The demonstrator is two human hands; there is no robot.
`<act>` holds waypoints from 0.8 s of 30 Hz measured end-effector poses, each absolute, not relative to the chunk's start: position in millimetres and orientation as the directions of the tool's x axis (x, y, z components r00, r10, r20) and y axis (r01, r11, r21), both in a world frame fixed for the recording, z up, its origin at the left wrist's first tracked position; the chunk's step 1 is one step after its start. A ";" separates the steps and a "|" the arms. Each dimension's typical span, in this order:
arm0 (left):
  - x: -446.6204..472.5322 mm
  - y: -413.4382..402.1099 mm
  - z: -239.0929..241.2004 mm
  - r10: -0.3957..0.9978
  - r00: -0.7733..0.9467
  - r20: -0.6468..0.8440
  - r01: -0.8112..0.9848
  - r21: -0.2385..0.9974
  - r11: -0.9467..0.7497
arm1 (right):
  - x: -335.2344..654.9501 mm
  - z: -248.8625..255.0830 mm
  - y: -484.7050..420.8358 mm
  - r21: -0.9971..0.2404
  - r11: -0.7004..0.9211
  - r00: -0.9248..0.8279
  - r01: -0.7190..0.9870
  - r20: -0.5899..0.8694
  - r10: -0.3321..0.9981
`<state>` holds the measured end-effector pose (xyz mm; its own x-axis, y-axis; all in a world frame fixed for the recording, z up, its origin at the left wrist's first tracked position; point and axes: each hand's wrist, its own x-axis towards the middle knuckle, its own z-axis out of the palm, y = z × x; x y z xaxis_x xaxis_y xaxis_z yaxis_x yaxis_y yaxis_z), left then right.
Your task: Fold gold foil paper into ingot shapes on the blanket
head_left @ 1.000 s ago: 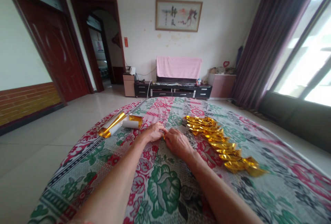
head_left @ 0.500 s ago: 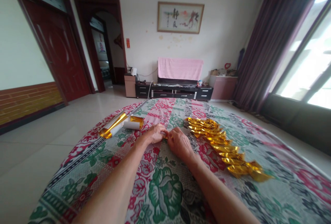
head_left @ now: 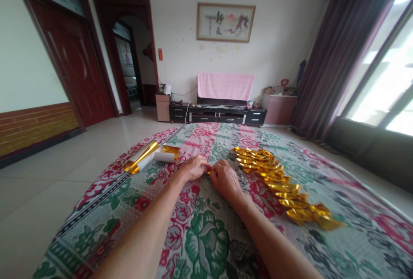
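Note:
My left hand (head_left: 195, 167) and my right hand (head_left: 223, 176) meet over the middle of the flowered tablecloth (head_left: 206, 231). Both are closed on a small piece of gold foil paper (head_left: 208, 173), of which only a sliver shows between them; my fingers cover the rest. To the right of my right hand runs a slanting row of several folded gold foil paper ingots (head_left: 287, 188). Left of my left hand lie curled sheets of gold foil paper with white backs, one long roll (head_left: 142, 158) and one shorter roll (head_left: 166, 156).
Beyond the table stands a low black TV cabinet (head_left: 226, 114) with a pink cloth (head_left: 226, 85) draped over the screen. Tiled floor (head_left: 106, 154) lies to the left, before a dark red door (head_left: 71, 59). A purple curtain (head_left: 325, 64) hangs by the window at right.
My hands stay together at nearly the same spot, with only a slight shift of the fingers around the foil paper. The view has moved a little; the rolls and ingots lie as before.

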<state>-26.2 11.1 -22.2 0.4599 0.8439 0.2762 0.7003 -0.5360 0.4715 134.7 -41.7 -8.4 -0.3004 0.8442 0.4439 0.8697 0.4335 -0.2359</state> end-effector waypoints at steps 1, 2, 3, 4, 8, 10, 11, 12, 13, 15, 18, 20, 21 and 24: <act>-25.9 10.9 -22.0 0.845 0.459 0.273 0.703 0.471 -0.534 | 134.6 -8.8 -41.5 -0.237 0.435 -0.299 0.869 0.448 0.843; -25.6 10.7 -21.8 0.846 0.458 0.273 0.704 0.469 -0.533 | 134.4 -9.4 -41.2 -0.237 0.435 -0.297 0.869 0.453 0.841; -25.3 10.5 -21.6 0.847 0.455 0.276 0.706 0.468 -0.531 | 134.2 -10.1 -40.9 -0.238 0.433 -0.293 0.869 0.458 0.840; -25.0 10.3 -21.4 0.848 0.452 0.277 0.708 0.467 -0.530 | 133.9 -11.0 -40.4 -0.239 0.432 -0.290 0.870 0.460 0.839; -24.3 9.8 -20.8 0.844 0.455 0.285 0.708 0.459 -0.537 | 133.0 -13.8 -39.0 -0.243 0.417 -0.271 0.876 0.469 0.841; -24.3 9.6 -20.7 0.838 0.464 0.288 0.706 0.451 -0.546 | 132.6 -14.1 -38.8 -0.243 0.407 -0.262 0.881 0.467 0.845; -24.4 9.5 -20.7 0.834 0.468 0.291 0.704 0.447 -0.551 | 132.4 -14.0 -38.9 -0.242 0.402 -0.259 0.883 0.464 0.847; -24.5 9.3 -20.7 0.831 0.471 0.295 0.703 0.444 -0.556 | 132.3 -13.8 -38.9 -0.239 0.397 -0.256 0.886 0.461 0.849; -24.7 9.1 -20.7 0.829 0.472 0.301 0.701 0.442 -0.559 | 132.2 -13.5 -39.0 -0.237 0.395 -0.255 0.887 0.461 0.850; -25.4 8.6 -20.2 0.826 0.473 0.305 0.699 0.440 -0.563 | 132.0 -13.0 -39.2 -0.236 0.394 -0.254 0.888 0.463 0.849; -26.7 7.3 -18.3 0.826 0.485 0.288 0.703 0.434 -0.563 | 131.8 -12.3 -39.8 -0.239 0.392 -0.253 0.889 0.456 0.853; -27.0 6.0 -16.5 0.824 0.496 0.274 0.707 0.424 -0.566 | 131.7 -12.0 -40.2 -0.240 0.385 -0.249 0.891 0.450 0.857; -27.0 5.2 -15.7 0.823 0.498 0.274 0.709 0.419 -0.568 | 131.7 -12.0 -40.4 -0.240 0.384 -0.248 0.892 0.451 0.857; -26.0 3.0 -14.6 0.831 0.478 0.285 0.719 0.417 -0.557 | 131.7 -12.4 -40.5 -0.246 0.388 -0.247 0.888 0.457 0.854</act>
